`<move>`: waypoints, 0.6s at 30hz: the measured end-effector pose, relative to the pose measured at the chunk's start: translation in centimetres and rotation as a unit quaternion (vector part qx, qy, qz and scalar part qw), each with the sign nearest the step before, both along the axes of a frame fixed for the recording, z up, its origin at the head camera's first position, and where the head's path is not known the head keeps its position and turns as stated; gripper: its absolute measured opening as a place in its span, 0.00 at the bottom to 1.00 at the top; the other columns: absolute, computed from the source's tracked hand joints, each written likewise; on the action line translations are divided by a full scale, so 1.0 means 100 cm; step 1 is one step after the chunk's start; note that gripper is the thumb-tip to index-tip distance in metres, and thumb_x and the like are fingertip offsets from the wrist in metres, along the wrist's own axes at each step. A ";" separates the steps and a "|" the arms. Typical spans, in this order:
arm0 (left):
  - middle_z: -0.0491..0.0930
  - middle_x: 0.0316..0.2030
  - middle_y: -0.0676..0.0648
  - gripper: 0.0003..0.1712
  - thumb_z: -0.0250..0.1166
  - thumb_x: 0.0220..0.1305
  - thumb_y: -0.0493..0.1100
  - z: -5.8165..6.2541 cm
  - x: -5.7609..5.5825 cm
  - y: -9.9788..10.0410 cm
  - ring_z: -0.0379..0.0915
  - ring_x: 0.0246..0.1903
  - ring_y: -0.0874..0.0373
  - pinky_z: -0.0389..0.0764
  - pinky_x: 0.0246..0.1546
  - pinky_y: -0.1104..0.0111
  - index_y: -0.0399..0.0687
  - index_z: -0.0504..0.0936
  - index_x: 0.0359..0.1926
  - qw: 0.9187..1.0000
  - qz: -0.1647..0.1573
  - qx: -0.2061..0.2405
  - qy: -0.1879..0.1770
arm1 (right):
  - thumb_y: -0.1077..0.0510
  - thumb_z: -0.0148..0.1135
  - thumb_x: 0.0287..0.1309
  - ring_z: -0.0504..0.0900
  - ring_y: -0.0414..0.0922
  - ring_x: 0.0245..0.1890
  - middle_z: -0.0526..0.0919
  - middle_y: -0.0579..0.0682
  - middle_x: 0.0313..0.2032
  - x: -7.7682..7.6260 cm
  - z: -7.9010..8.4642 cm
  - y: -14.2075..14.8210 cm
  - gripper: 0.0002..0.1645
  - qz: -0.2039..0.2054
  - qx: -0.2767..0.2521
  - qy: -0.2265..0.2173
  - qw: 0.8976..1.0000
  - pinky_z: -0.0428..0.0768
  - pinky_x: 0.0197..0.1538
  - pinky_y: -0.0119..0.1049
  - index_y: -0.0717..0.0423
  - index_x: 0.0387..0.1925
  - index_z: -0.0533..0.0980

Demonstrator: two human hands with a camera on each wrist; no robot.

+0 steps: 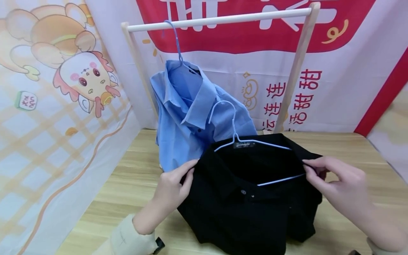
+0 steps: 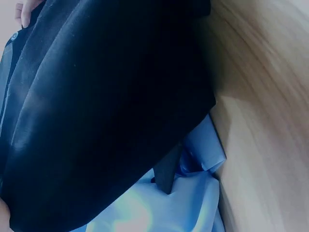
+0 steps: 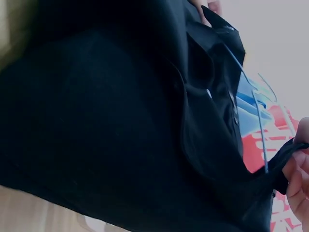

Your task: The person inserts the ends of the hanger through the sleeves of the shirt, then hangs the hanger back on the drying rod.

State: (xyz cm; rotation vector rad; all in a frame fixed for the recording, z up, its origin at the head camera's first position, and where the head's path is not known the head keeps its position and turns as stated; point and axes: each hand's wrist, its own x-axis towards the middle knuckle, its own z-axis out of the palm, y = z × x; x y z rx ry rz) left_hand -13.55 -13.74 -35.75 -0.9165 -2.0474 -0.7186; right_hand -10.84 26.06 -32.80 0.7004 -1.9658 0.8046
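Observation:
A black collared shirt is held up over the table, with a light blue wire hanger inside its neck opening and the hook standing out above the collar. My left hand pinches the shirt's left shoulder between thumb and fingers. On the other side my right hand pinches the cloth near the right end of the hanger. In the right wrist view, the fingers grip a fold of black fabric beside the hanger wire. A button shows below the collar.
Behind, a light blue shirt hangs by a blue hanger from the white bar of a wooden rack. The wood-grain table lies below. Printed cloth walls stand at the left and back.

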 end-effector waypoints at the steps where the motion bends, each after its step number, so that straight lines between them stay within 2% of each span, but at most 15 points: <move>1: 0.88 0.39 0.41 0.19 0.67 0.57 0.24 -0.001 0.001 0.000 0.80 0.20 0.58 0.81 0.22 0.70 0.36 0.86 0.51 1.000 0.000 0.002 -0.003 | 0.38 0.60 0.70 0.71 0.29 0.24 0.84 0.47 0.25 -0.001 -0.002 -0.002 0.31 0.011 -0.002 0.005 1.000 0.71 0.35 0.15 0.63 0.32 0.87; 3: 0.88 0.39 0.40 0.19 0.67 0.57 0.24 -0.002 0.001 0.001 0.79 0.20 0.58 0.81 0.23 0.70 0.36 0.86 0.51 1.000 -0.002 0.005 -0.009 | 0.40 0.60 0.70 0.71 0.29 0.24 0.85 0.47 0.26 0.000 -0.005 -0.006 0.30 0.029 -0.005 0.010 1.000 0.71 0.33 0.16 0.64 0.32 0.87; 8: 0.88 0.41 0.41 0.19 0.68 0.57 0.23 -0.004 0.001 0.002 0.85 0.29 0.55 0.84 0.28 0.67 0.36 0.86 0.50 1.000 -0.009 0.015 -0.012 | 0.42 0.60 0.71 0.71 0.31 0.23 0.85 0.48 0.26 0.000 -0.006 -0.016 0.30 0.053 -0.006 0.031 0.998 0.70 0.29 0.19 0.65 0.29 0.86; 14: 0.88 0.42 0.41 0.20 0.67 0.56 0.22 -0.008 -0.001 0.004 0.86 0.33 0.53 0.85 0.31 0.65 0.35 0.85 0.50 0.999 -0.023 0.031 -0.016 | 0.41 0.58 0.73 0.72 0.32 0.24 0.85 0.49 0.27 0.000 -0.008 -0.025 0.30 0.061 0.016 0.022 0.998 0.71 0.27 0.22 0.63 0.31 0.87; 18: 0.88 0.43 0.40 0.19 0.67 0.56 0.21 -0.009 -0.003 0.004 0.87 0.37 0.50 0.86 0.35 0.65 0.34 0.85 0.50 0.999 -0.026 0.044 -0.012 | 0.43 0.59 0.73 0.73 0.32 0.25 0.86 0.50 0.28 0.001 -0.009 -0.029 0.29 0.087 0.015 0.019 0.996 0.73 0.27 0.22 0.64 0.32 0.87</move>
